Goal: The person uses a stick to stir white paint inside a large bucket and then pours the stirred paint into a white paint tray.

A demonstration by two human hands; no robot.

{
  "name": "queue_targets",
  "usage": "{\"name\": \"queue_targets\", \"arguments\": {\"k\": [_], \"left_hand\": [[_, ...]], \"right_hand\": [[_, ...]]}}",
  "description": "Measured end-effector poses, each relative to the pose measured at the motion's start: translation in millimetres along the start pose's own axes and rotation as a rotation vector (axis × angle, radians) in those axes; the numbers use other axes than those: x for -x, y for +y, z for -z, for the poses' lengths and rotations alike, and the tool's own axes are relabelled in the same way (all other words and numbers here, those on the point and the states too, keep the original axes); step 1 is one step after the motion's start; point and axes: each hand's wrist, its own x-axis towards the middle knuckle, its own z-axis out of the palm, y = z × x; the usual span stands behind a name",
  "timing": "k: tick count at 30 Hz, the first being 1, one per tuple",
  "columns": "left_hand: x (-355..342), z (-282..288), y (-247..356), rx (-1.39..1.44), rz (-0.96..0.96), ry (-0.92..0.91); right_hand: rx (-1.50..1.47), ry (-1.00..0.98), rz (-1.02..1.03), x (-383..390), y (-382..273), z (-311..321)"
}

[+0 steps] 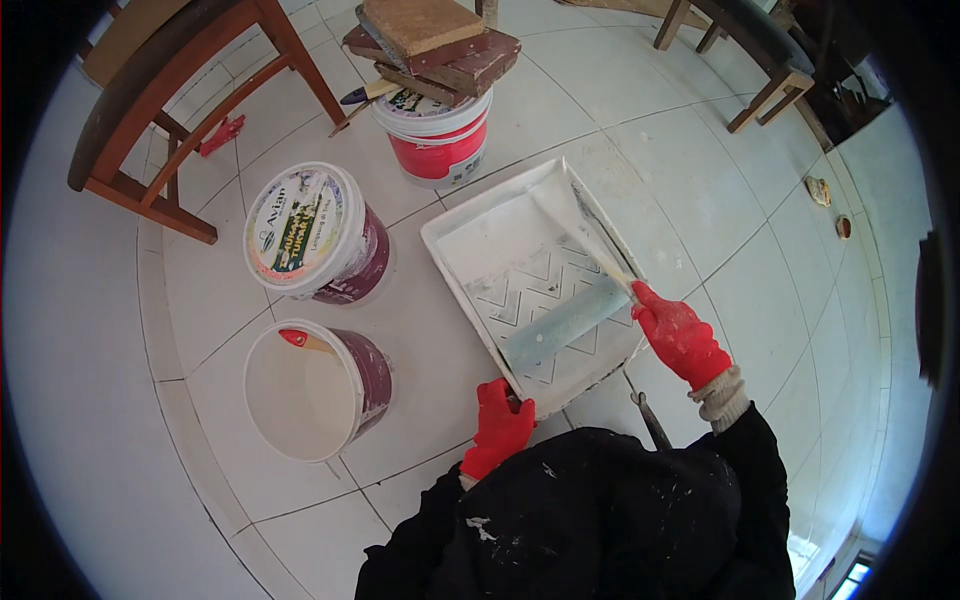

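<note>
A white paint tray (462, 270) lies tilted across the tiles in front of me, coated with white paint over its ridged floor. My left hand (497, 428), in a red glove, is closed on the tray's near-left corner. Red-gloved too, my right hand (678, 333) grips a long pale tool (598, 248) at the tray's right edge. The tool's far end reaches into the paint and is too pale and smeared to identify. Across the ridges lies a light blue-green paint roller (566, 325). A dark handle (652, 421) shows beside the tray's near right side.
At left stands an open bucket of white paint (300, 400) with a red-tipped brush (302, 340) in it. Behind are a lidded bucket (368, 255) and a red bucket (440, 155) bearing stacked blocks (430, 45) and a brush. Chairs (140, 120) stand farther off.
</note>
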Motion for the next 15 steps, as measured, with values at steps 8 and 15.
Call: {"name": "queue_targets", "arguments": {"k": [8,15], "left_hand": [[-0.7,5.3,6.9,0.031,0.104,-0.016],[-2.5,0.4,-5.8,-0.039,-0.03,-0.017]], "right_hand": [[0.212,0.054,-0.021,7.2,10.7,10.0],[0.179,-0.031,0.034,12.8,-4.3,-6.8]]}}
